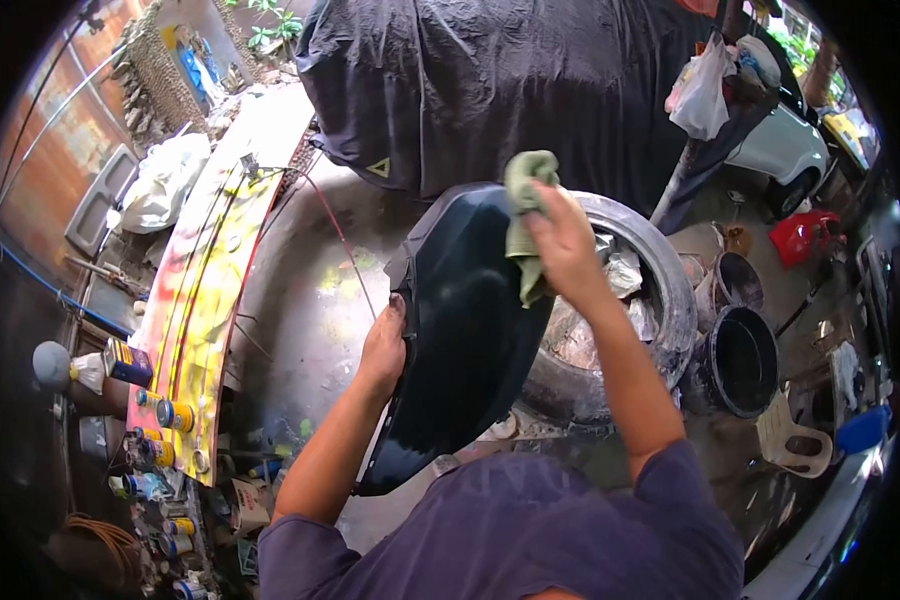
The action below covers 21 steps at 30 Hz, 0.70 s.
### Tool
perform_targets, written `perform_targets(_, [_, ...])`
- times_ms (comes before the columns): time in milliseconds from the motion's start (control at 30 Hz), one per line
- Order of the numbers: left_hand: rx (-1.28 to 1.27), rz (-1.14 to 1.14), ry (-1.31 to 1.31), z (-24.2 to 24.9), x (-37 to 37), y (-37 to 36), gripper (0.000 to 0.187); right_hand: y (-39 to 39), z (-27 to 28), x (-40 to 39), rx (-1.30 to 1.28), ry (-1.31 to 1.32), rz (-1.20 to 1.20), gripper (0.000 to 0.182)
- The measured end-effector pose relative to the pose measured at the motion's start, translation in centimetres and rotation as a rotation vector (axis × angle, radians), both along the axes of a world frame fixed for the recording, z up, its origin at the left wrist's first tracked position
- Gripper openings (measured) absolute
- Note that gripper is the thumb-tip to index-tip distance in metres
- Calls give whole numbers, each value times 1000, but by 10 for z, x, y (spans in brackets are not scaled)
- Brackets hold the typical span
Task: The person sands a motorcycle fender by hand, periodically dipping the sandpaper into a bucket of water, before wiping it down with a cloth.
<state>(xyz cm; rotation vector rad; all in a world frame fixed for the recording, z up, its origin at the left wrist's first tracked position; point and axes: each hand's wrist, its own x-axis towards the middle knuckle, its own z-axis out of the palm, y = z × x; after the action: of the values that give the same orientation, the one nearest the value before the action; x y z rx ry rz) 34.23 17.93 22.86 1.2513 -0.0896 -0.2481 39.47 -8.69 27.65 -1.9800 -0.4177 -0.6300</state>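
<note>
The left hand is gripping the black panel, the right hand a green cloth, any hard rubbing risking slippage.

The panel is near-black, the cloth olive green.

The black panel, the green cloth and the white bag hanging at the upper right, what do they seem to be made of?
Black panel: painted metal or moulded plastic, I can't tell which; smooth and glossy, with soft reflections.
Green cloth: soft woven or knitted fabric, matte, bunching and draping in folds.
White bag: probably thin plastic film, crinkled and slightly shiny.
</note>
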Motion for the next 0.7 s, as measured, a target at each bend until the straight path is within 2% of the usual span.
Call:
perform_targets(33, [22,-2,-48,-1,-1,-2,62,10,-33,22,-140,-82,-90,44])
perform_targets(133, [69,19,-165,-9,2,0,57,55,-34,1,-420,-174,-211,48])
perform_targets(267, [-46,80,-202,-45,16,10,48,118,-83,-69,-374,-195,51,51])
perform_targets(300, [7,106,-245,-39,10,11,42,119,-81,-69,-363,-214,64,49])
perform_targets(400, [205,169,-359,-57,3,21,37,112,-53,-53,-388,-260,69,45])
perform_targets(433, [319,139,-346,-55,-5,23,35,109,-42,-41,-403,-275,70,46])
perform_targets(533, [651,52,-320,-33,-25,29,31,88,-15,-1,-458,-269,-19,34])
perform_targets(567, [576,35,-418,-35,-27,26,29,85,-17,6,-440,-240,2,31])
perform_targets(633, [608,37,-380,-32,-36,22,26,82,-24,14,-408,-186,45,28])
perform_targets(667, [625,41,-368,-28,-35,20,24,90,-19,-2,-509,-305,65,27])
perform_targets(700, [660,54,-399,-28,-32,19,22,99,-22,-10,-494,-325,104,26])
